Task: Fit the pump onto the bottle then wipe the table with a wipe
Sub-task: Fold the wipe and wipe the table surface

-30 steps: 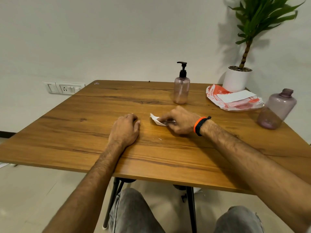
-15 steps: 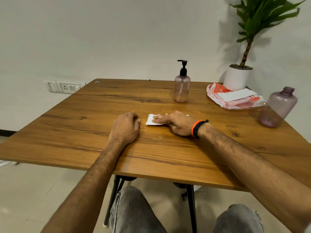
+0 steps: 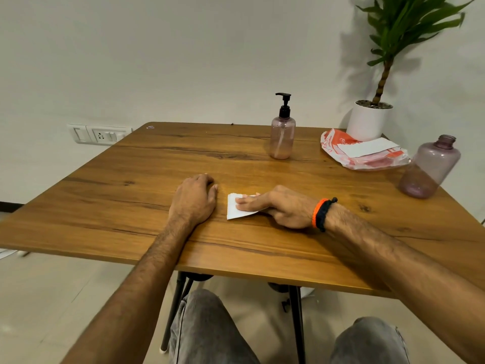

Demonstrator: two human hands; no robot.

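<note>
- Two hands on the wooden bench (image 3: 110,203), both near the middle, front half.
- Far left, on the wall: a white switch-and-socket plate (image 3: 98,134). No legible marking on it.
- Left hand (image 3: 194,199): palm down, resting flat on the bench, fingers loosely curled under, gripping nothing. Just left of the wipe, small gap between them.
- Wipe (image 3: 234,210): white, flat on the bench, its right part hidden under the right hand.
- Right hand (image 3: 280,207): fingers (image 3: 245,203) extended and pressed flat on top of the wipe, pinning it to the bench; not a pinch, nothing closed around it. Orange and dark bands (image 3: 322,213) on that wrist.
- Bottle (image 3: 282,136): translucent pink, upright, toward the back of the bench past the right hand. Black pump (image 3: 284,104) seated on its neck. No label visible.
- Back right: orange-and-white plastic packet (image 3: 367,160) lying flat with a white sheet (image 3: 367,147) on top. Printing on the packet too blurred to read.
- Behind the packet: white pot (image 3: 367,122) with a green plant (image 3: 409,24), at the bench's rear corner.
- Far right: second bottle (image 3: 430,166), larger, purple-tinted, open neck with no cap, standing near the right edge. No writing visible on it.
</note>
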